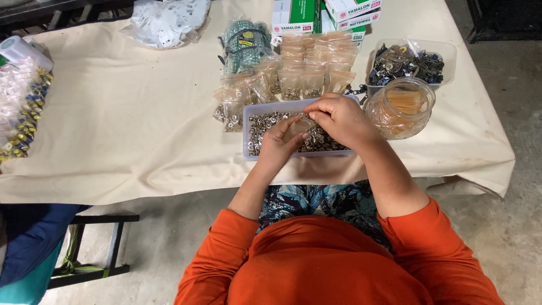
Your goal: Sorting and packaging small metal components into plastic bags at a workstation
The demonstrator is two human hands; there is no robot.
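Cream cloth covers the desk (141, 124), which stands on a grey concrete floor (508, 226). At its near edge sits a shallow white tray (247, 121) filled with small metal fasteners (262, 121). Both hands work over this tray. The left hand (279, 144) rests over the fasteners with its fingers curled around a small clear plastic bag (299, 127), holding it up from below. The right hand (339, 116) is closed at the fingertips, pinching the top edge of that same bag; whether it also holds a fastener cannot be told. The bag sits between the two hands, just above the middle of the tray.

Behind the tray lie rows of small filled bags (310, 68), some spilling to the tray's left side. Just right of the tray a clear glass jar (402, 107) lies tilted with pale strips inside. Beyond it stands a clear plastic tub (409, 62) of dark metal parts. Green and white boxes (327, 14) sit at the far edge, with a green bundle (244, 42) beside them. Strips of blue and yellow pieces (22, 121) lie along the desk's left end.
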